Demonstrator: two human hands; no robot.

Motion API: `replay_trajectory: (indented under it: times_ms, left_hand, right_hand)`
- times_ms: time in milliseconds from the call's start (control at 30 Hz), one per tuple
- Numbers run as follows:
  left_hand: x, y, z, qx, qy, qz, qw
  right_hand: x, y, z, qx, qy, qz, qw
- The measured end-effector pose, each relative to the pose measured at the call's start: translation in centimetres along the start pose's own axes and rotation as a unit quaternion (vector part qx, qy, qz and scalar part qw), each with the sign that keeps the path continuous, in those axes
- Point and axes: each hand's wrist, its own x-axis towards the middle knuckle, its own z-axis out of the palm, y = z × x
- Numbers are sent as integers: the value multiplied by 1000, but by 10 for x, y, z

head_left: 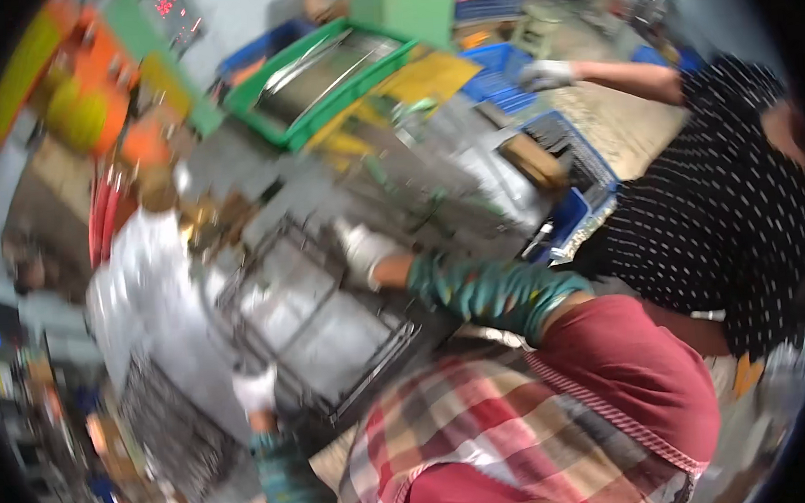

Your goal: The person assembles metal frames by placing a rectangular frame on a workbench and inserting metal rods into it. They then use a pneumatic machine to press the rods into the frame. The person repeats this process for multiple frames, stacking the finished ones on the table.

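Observation:
A dark metal wire frame [308,327], roughly rectangular with crossbars, lies over a pale sheet-like surface in front of me. My left hand [256,389], in a white glove, is at the frame's near left edge with its fingers closed around the rod there. My right hand [366,252], also gloved in white, reaches past the frame's far right corner. Motion blur smears its fingers, so I cannot tell whether it touches the frame or holds anything. Patterned teal sleeves cover both my forearms.
A dark wire rack [176,429] leans at the left by whitish wrapping [152,299]. Orange and yellow machinery [90,109] stands far left. Ahead is a green tray [298,133] with metal parts. At right, a co-worker in a dotted black top [703,187] reaches to a blue basket [501,81].

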Motion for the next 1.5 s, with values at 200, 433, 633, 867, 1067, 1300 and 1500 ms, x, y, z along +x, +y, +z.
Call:
replay_trajectory:
  times_ms: [200, 433, 633, 867, 1067, 1300, 1500]
  left_hand:
    - [16, -38, 17, -92, 56, 39, 993]
    - [14, -23, 11, -48, 31, -16, 998]
    - [15, -34, 14, -131, 22, 12, 991]
    - [17, -39, 15, -148, 23, 42, 988]
    - [14, -33, 10, -90, 21, 48, 995]
    - [15, -34, 12, -102, 11, 9, 995]
    - [6, -14, 6, -93, 15, -1, 996]
  right_hand:
    - [-21, -32, -15, -50, 4, 15, 999]
    - [-19, -24, -10, -57, 23, 6, 998]
    - [-20, -27, -13, -59, -13, 14, 998]
    - [-6, -15, 6, -66, 23, -5, 998]
    - [-9, -17, 1, -81, -2, -2, 997]
    - [-15, -24, -6, -76, -2, 2, 997]
    - [-9, -18, 6, -100, 26, 1, 995]
